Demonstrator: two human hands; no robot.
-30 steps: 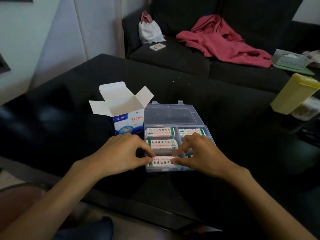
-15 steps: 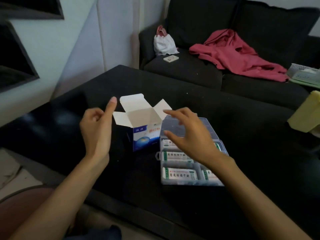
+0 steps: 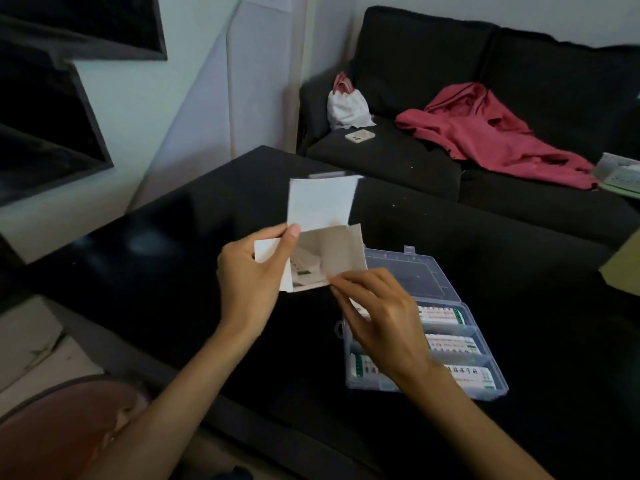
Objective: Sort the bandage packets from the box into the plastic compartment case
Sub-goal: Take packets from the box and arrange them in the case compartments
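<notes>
The white cardboard box (image 3: 323,216) is lifted off the black table and tipped, its open mouth facing me with flaps spread. My left hand (image 3: 254,271) grips its left side. Bandage packets (image 3: 306,270) show inside it. My right hand (image 3: 377,315) has its fingertips at the box's lower rim, thumb and forefinger pinched together there; whether they hold a packet or a flap is unclear. The clear plastic compartment case (image 3: 485,344) lies open on the table to the right, under my right hand, with white green-edged packets (image 3: 450,342) in its compartments.
The black table (image 3: 173,244) ends close to my body. Behind it is a dark sofa (image 3: 415,157) with a white bag (image 3: 348,105), a phone (image 3: 360,135) and a red garment (image 3: 491,133). A yellowish item (image 3: 623,271) sits at the right edge.
My left hand took the box and lifted it off the table, tipping its opening toward me. My right hand moved from above the case to the box's mouth.
</notes>
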